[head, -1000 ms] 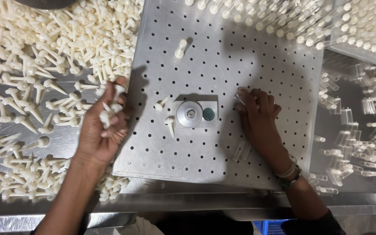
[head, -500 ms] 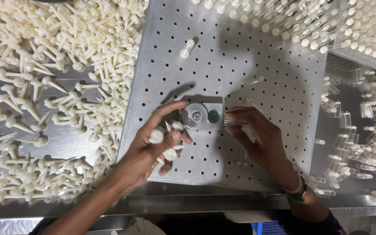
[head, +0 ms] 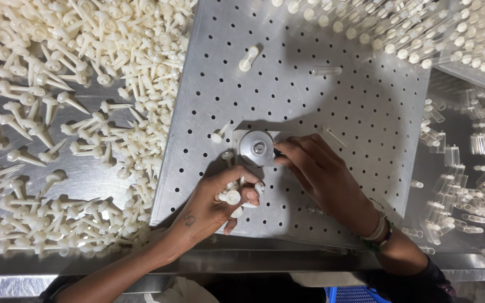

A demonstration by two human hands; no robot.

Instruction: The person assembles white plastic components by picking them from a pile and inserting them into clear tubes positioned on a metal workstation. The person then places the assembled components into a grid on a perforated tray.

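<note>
perforated metal plate [head: 332, 101]: 1 | round metal fixture [head: 256, 147]: 1 | hands: 2 | white plastic pegs [head: 57, 84]: too many to count

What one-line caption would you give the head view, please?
Left hand holds white plastic pins while right hand touches a round metal fixture on a perforated plate.

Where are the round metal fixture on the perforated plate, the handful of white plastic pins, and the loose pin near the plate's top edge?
round metal fixture [head: 257, 148], head view, on its disc face.
white plastic pins [head: 233, 197], head view, on one pin's round head in the left hand.
loose pin [head: 248, 58], head view, on its middle.
</note>
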